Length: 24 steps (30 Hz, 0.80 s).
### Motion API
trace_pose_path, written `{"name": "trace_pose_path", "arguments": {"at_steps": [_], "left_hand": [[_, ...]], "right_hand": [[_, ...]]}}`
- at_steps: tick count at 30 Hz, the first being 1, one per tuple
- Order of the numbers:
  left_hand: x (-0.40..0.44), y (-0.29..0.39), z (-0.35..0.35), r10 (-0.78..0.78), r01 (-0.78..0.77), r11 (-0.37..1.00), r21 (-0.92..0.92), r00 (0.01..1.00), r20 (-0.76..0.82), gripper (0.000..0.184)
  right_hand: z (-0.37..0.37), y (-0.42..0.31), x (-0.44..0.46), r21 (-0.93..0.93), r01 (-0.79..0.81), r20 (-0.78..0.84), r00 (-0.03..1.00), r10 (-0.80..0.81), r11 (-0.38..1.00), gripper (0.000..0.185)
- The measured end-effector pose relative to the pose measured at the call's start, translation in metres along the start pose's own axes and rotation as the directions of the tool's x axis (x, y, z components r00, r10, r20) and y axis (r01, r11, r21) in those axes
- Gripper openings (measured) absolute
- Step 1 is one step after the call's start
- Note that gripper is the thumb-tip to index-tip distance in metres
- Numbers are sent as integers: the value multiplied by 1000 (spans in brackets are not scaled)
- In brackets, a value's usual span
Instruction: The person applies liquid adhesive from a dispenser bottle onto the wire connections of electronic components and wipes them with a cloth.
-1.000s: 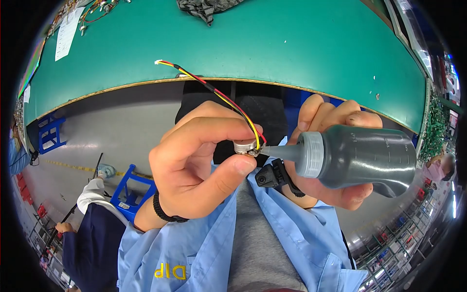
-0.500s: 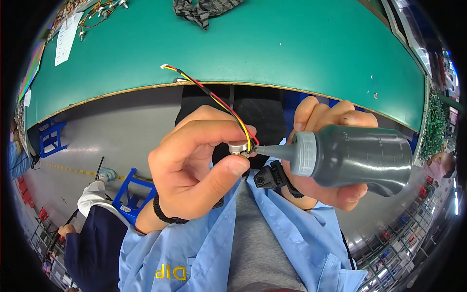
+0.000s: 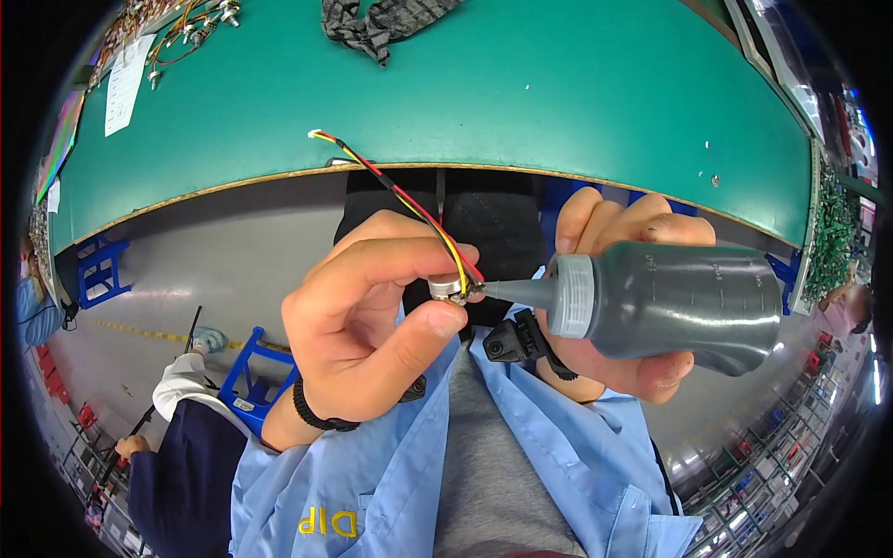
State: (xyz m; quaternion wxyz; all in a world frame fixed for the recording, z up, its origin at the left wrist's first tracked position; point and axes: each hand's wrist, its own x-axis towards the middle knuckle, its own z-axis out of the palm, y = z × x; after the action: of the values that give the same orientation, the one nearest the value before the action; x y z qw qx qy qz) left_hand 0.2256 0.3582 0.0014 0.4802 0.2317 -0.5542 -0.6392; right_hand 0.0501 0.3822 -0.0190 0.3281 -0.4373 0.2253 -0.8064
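Note:
My left hand (image 3: 358, 316) pinches a small round metal potentiometer (image 3: 445, 287) between thumb and index finger. Red, yellow and black wires (image 3: 409, 200) run from its terminals up and left to a small white connector (image 3: 314, 134). My right hand (image 3: 642, 223) is wrapped round a dark grey squeeze bottle (image 3: 688, 302) lying nearly on its side. The bottle's tapered nozzle (image 3: 523, 292) points left, its tip at the potentiometer's wired terminals. Whether the tip touches them, I cannot tell. Both hands are in front of my body, below the bench edge.
Beyond the hands spans a green bench top (image 3: 558, 121). On it lie a dark grey cloth (image 3: 381, 28), a paper sheet (image 3: 128, 84) and several wired parts (image 3: 200, 33). Blue stools (image 3: 100, 270) and another person in dark clothing (image 3: 186, 474) are to the left.
The potentiometer, its wires and the bottle have shifted slightly left in view. The nozzle tip stays at the terminals, and both hands keep their holds.

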Motion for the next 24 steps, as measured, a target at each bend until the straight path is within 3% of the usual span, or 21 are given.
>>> {"name": "trace_pose_path", "arguments": {"at_steps": [13, 17, 20, 21, 24], "left_hand": [[-2, 3, 2, -60, 59, 998, -35, 998, -28, 24], [-4, 3, 1, -48, 48, 998, 28, 999, 16, 33], [-6, 4, 9, -115, 98, 987, -126, 984, -133, 34], [-6, 3, 7, -112, 96, 988, -122, 985, -133, 34], [-2, -3, 0, -33, 28, 981, -192, 999, -24, 30]], "right_hand": [[0, 0, 1, -43, -34, -30, 999, 33, 998, 67], [1, 2, 1, -88, -20, -66, 998, 15, 996, 66], [1, 1, 0, -176, -70, -355, 935, 3, 982, 64], [2, 2, 2, -173, -67, -355, 935, 2, 983, 64], [5, 2, 11, 101, -105, -679, 719, 145, 989, 59]]}}
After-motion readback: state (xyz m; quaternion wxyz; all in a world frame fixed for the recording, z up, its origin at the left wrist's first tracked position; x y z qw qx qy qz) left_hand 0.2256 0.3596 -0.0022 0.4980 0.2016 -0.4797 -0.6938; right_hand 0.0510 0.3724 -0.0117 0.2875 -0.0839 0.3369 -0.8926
